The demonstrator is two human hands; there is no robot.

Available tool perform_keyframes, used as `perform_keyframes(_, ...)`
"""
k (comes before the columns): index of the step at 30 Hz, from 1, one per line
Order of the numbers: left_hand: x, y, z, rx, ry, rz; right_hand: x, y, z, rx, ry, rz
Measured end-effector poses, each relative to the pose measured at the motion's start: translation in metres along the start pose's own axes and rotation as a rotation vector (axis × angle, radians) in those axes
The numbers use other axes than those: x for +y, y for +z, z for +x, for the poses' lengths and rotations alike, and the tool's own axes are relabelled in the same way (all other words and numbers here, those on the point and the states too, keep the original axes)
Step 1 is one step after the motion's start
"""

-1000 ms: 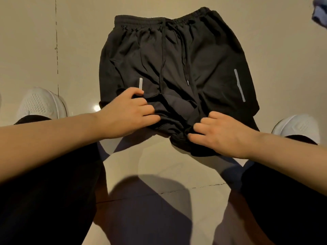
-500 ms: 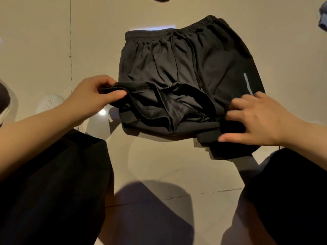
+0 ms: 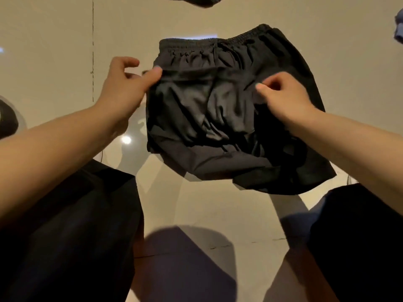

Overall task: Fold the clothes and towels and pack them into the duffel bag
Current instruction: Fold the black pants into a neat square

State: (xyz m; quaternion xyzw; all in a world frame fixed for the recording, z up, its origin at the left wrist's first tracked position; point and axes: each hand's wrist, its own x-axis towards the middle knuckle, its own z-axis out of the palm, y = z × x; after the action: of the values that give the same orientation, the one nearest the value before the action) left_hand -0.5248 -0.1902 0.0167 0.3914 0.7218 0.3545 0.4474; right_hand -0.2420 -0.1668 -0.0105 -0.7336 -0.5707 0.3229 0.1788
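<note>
Black shorts [image 3: 218, 118] lie on the pale tiled floor in front of me, waistband [image 3: 189, 43] at the far side. Their lower half is folded up over the front, almost to the waistband. My left hand [image 3: 124, 88] is at the left edge of the fold, with the thumb tip touching the cloth and the fingers curled clear of it. My right hand [image 3: 283, 94] sits on the right part of the fold and pinches the fabric between thumb and curled fingers. No duffel bag shows in this view.
A dark item [image 3: 196, 1] pokes in at the top edge. A blue cloth [image 3: 399, 29] lies at the far right edge. My knees in black trousers [image 3: 65, 225] flank the floor near me. A dark rounded object [image 3: 6, 118] sits at the left.
Both hands carried the shorts' lower hem up and away from me, laying it over the front near the waistband. The left hand's fingers have come off the hem.
</note>
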Motion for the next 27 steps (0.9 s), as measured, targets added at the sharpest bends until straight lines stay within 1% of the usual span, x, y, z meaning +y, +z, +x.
perform_keyframes(1,-0.004,0.001,-0.004,-0.027,0.054,0.110,0.012,-0.004,0.005,0.029,0.118,0.004)
perform_keyframes(2,-0.010,0.003,-0.012,-0.094,0.127,0.243,0.022,-0.007,0.004,0.040,0.161,-0.029)
perform_keyframes(3,-0.020,0.005,-0.018,-0.181,0.193,0.392,0.030,-0.009,0.000,0.048,0.126,-0.081)
perform_keyframes(4,-0.030,0.007,-0.024,-0.256,0.252,0.539,0.035,-0.010,-0.008,0.041,0.032,-0.139)
perform_keyframes(5,-0.038,0.008,-0.028,-0.291,0.350,0.680,0.037,-0.012,-0.019,0.027,-0.115,-0.191)
perform_keyframes(6,-0.045,0.006,-0.030,-0.287,0.520,0.819,0.037,-0.015,-0.031,0.000,-0.297,-0.234)
perform_keyframes(8,-0.049,0.001,-0.029,-0.306,0.938,1.080,0.036,-0.021,-0.049,-0.115,-0.629,-0.341)
perform_keyframes(9,-0.050,-0.002,-0.028,-0.360,1.080,1.175,0.038,-0.022,-0.054,-0.185,-0.747,-0.434)
perform_keyframes(10,-0.051,-0.004,-0.027,-0.430,1.141,1.245,0.041,-0.023,-0.058,-0.265,-0.835,-0.531)
perform_keyframes(12,-0.057,-0.008,-0.025,-0.485,1.143,1.325,0.050,-0.024,-0.061,-0.383,-0.932,-0.695)
perform_keyframes(14,-0.063,-0.009,-0.020,-0.481,1.084,1.391,0.055,-0.024,-0.061,-0.460,-0.936,-0.817)
perform_keyframes(16,-0.059,-0.016,-0.017,-0.483,0.987,1.360,0.058,-0.022,-0.059,-0.448,-0.964,-0.881)
perform_keyframes(18,-0.050,-0.026,-0.014,-0.435,0.938,1.272,0.053,-0.020,-0.058,-0.375,-0.973,-0.846)
perform_keyframes(19,-0.046,-0.032,-0.012,-0.388,0.923,1.260,0.049,-0.021,-0.057,-0.324,-0.937,-0.777)
perform_keyframes(21,-0.043,-0.047,-0.005,-0.251,0.879,1.271,0.038,-0.028,-0.054,-0.222,-0.807,-0.550)
perform_keyframes(24,-0.042,-0.074,0.003,-0.037,0.791,1.279,0.024,-0.038,-0.048,-0.088,-0.511,-0.073)
perform_keyframes(26,-0.041,-0.080,0.003,0.025,0.767,1.264,0.020,-0.036,-0.043,-0.066,-0.315,0.191)
perform_keyframes(27,-0.040,-0.077,0.001,0.012,0.791,1.265,0.019,-0.033,-0.042,-0.085,-0.237,0.263)
